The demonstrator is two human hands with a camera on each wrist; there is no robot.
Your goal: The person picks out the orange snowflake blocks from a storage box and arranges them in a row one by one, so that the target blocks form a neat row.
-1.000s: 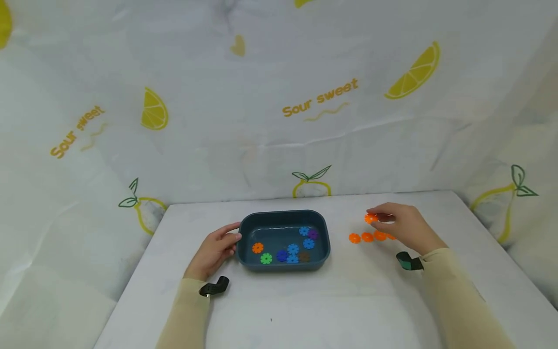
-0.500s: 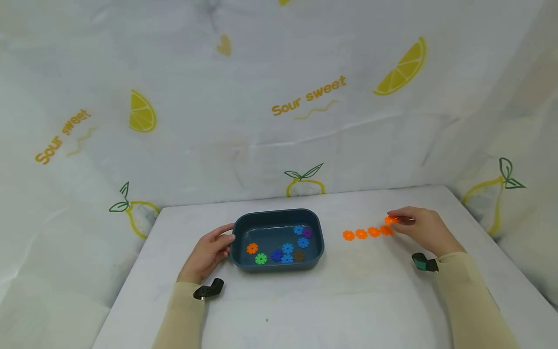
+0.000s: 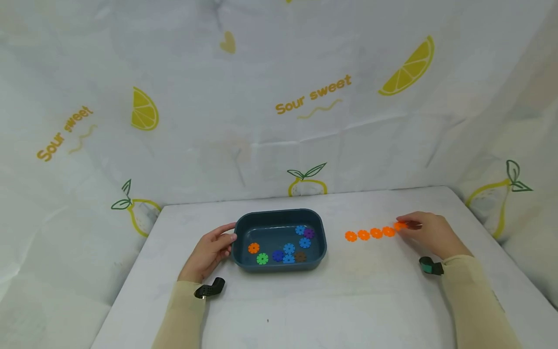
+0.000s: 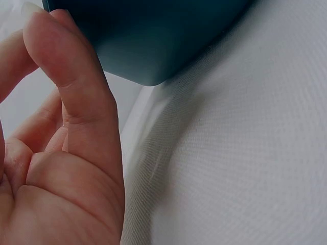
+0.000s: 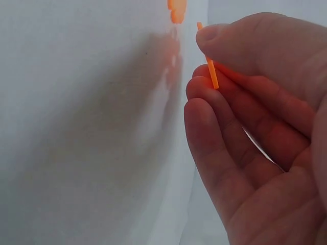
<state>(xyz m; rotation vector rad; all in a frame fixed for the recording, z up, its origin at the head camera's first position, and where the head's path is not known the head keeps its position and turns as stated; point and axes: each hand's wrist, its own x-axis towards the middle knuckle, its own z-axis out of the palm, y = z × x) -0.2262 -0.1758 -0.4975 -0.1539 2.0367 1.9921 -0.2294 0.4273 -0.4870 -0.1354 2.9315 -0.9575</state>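
My right hand (image 3: 431, 235) pinches an orange snowflake disc (image 3: 400, 226) between thumb and fingers at the right end of a row. Seen edge-on in the right wrist view, the held snowflake disc (image 5: 211, 69) is above the white surface. Several matching orange discs (image 3: 364, 235) lie side by side to its left. My left hand (image 3: 207, 254) grips the left end of a dark teal tray (image 3: 279, 268), thumb at the rim. Part of the tray's wall (image 4: 148, 46) shows beyond the thumb in the left wrist view.
Inside the tray are several blue discs (image 3: 289, 248), plus one orange disc (image 3: 254, 248), a green disc (image 3: 262, 259), a purple disc (image 3: 308, 233) and a brown disc (image 3: 300, 257). A white cloth with lemon prints (image 3: 244, 140) rises behind the white table (image 3: 314, 310).
My right hand has carried the orange disc rightward past the row and lowered it to the row's right end. My left hand has stayed on the tray. The head view has shifted slightly.
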